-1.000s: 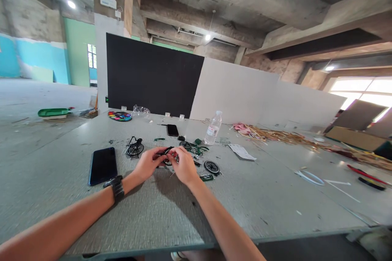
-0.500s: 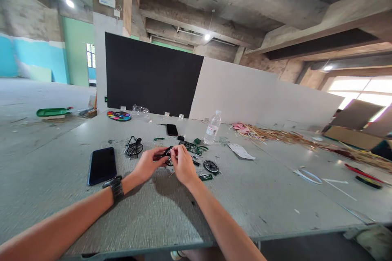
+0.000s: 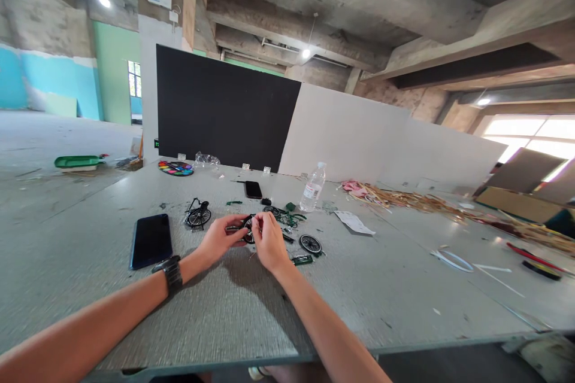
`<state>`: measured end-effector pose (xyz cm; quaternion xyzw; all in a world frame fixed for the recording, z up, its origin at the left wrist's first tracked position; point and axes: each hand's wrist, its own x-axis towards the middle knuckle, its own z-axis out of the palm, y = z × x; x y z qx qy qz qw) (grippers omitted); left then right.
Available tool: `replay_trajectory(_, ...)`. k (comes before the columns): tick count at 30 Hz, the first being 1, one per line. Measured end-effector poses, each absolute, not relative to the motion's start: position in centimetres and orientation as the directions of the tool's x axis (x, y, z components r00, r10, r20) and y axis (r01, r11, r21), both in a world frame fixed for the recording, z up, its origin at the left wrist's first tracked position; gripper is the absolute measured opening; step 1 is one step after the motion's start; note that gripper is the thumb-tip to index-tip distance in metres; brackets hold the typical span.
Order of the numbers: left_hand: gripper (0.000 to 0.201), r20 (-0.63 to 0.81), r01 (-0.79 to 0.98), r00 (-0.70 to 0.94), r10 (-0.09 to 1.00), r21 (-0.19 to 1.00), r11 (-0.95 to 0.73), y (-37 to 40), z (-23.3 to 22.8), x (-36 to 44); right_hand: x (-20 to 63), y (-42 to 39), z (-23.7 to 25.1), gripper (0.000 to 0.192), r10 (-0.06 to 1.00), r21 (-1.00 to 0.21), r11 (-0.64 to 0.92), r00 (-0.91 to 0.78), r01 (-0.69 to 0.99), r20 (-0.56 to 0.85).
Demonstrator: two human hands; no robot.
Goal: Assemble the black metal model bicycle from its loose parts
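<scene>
Both hands meet over the middle of a grey table (image 3: 224,323). My left hand (image 3: 218,239), with a black watch (image 3: 169,271) on its wrist, pinches a small black model wheel part (image 3: 245,229). My right hand (image 3: 269,242) grips the same part from the right, fingertips touching it. Around them lie miniature bicycle pieces: a loose black wheel (image 3: 310,244), a wheel with fork (image 3: 198,215), a green frame with a wheel (image 3: 283,216) and a small green piece (image 3: 302,260).
A dark phone (image 3: 151,240) lies left of my hands, a second phone (image 3: 253,190) farther back. A water bottle (image 3: 312,187), a colour palette (image 3: 175,168), paper (image 3: 354,222) and a heap of wood strips (image 3: 404,197) lie beyond. Black and white boards stand behind.
My hands have stayed together on the wheel part; the right hand's fingers have shifted slightly up and left on it. The view has barely moved.
</scene>
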<state>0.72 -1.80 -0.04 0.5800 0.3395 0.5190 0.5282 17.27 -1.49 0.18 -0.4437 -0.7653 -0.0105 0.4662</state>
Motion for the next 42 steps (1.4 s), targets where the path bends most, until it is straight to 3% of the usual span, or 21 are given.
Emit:
replay_trajectory(12,0.044,0.226,-0.204,0.244,0.943,0.963,-0.178,-1.7,0.1,0.4,17.3,-2.4,1.0,0.014,0.720,-0.313,0.626,-0.376,0.714,0.583)
replay_trajectory(24,0.038,0.193,-0.223,0.210,0.958,0.964,-0.146,-1.3,-0.5,0.9,17.1,-1.9,0.1,0.014,0.713,-0.362,0.587,-0.251,0.724,0.655)
replay_trajectory(33,0.039,0.267,-0.150,0.204,0.942,0.959,-0.240,-1.2,-0.6,0.8,17.4,-1.9,0.3,0.014,0.704,-0.354,0.601,-0.264,0.716,0.660)
replay_trajectory(42,0.039,0.243,-0.176,0.219,0.945,0.962,-0.207,-1.2,-0.4,0.8,17.4,-2.0,0.2,0.012,0.687,-0.357,0.614,-0.256,0.704,0.680)
